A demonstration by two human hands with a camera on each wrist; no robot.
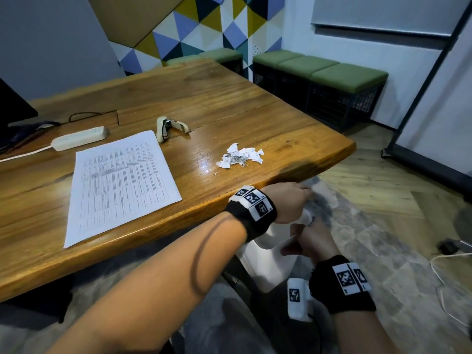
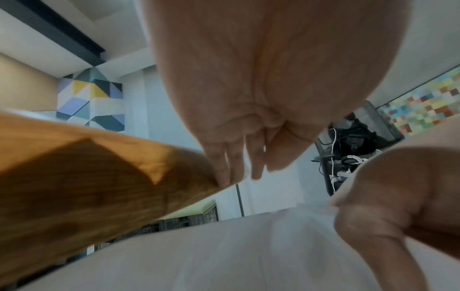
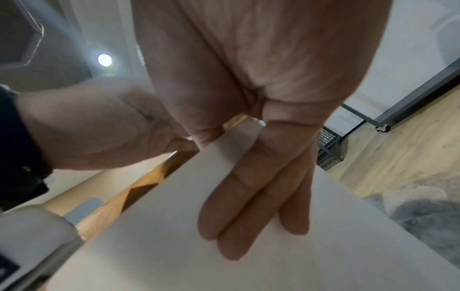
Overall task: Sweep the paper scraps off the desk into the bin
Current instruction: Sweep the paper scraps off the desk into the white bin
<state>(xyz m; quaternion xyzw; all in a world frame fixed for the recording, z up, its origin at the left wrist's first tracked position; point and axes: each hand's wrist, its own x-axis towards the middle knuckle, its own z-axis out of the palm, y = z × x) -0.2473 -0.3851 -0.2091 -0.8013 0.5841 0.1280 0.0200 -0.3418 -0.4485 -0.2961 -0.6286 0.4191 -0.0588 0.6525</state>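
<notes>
A small heap of torn white paper scraps (image 1: 240,155) with loose staples lies near the right front edge of the wooden desk (image 1: 204,98). A white bin (image 1: 268,267) is held below that edge, its pale wall (image 2: 224,252) filling the wrist views. My right hand (image 1: 309,241) grips the bin's rim, fingers (image 3: 248,206) flat on the wall (image 3: 174,236) and thumb on the other side. My left hand (image 1: 293,200) is at the desk edge over the bin's upper corner, fingers (image 2: 239,167) straight and together, holding nothing I can see.
On the desk lie a printed sheet (image 1: 120,185), an opened stapler (image 1: 168,127) and a power strip (image 1: 79,137). Green-cushioned benches (image 1: 319,70) line the far wall. A grey rug (image 1: 370,226) and a white cable (image 1: 441,267) are on the floor at right.
</notes>
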